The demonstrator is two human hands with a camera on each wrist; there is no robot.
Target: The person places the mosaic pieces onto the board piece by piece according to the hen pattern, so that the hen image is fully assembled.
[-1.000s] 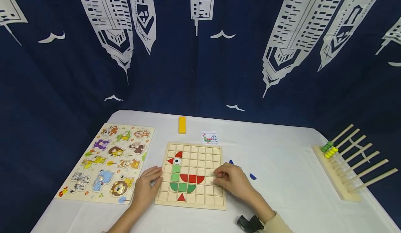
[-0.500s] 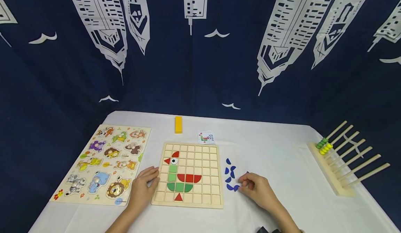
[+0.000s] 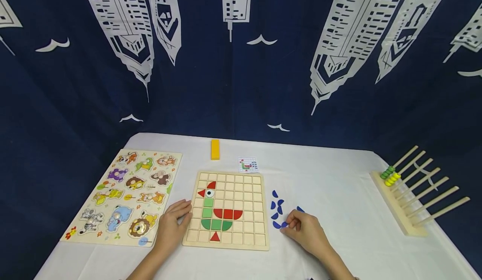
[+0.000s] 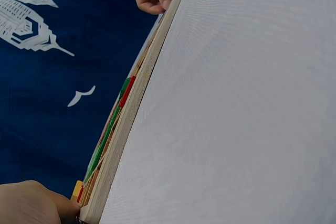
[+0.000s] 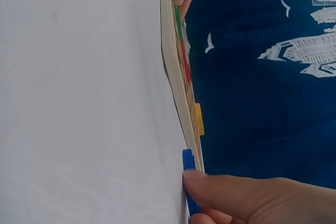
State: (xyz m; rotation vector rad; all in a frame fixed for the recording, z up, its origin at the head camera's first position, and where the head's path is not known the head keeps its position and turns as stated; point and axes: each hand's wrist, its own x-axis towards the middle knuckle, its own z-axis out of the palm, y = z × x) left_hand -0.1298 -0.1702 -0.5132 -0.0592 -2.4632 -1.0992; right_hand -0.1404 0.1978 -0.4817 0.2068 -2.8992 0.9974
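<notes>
1. Resting against the near-left edge of a gridded wooden board (image 3: 248, 229), a person's left hand (image 3: 173, 223) touches the rim, its fingers relaxed.
2. Across the board and well apart from the left, the right hand (image 3: 306, 232) pinches a blue half-round piece (image 3: 284, 224) between thumb and fingertips, just off the board's right side; whether it is lifted from the cloth cannot be told.
3. Several more blue pieces (image 3: 279, 209) lie loosely clustered between board and hand, with another single blue piece (image 3: 300, 209) just beyond the knuckles.
4. Filling the board's left and middle cells, a bird faces left: red triangle beak (image 3: 201, 193), round eye tile (image 3: 210, 193), green neck squares (image 3: 207, 207), a red row (image 3: 228, 214) above a green one (image 3: 216, 224), and a red triangle (image 3: 215, 236) below.
5. Past the board's far edge lie a small picture card (image 3: 248, 165) and an upright-lying yellow block (image 3: 215, 150).
6. Flanking the scene on the white tablecloth (image 3: 331, 188) are an animal puzzle (image 3: 126, 241), left, and a wooden bead stand (image 3: 395, 204) with green and yellow beads, right; a navy curtain (image 3: 226, 83) printed with upside-down white towers hangs behind.
</notes>
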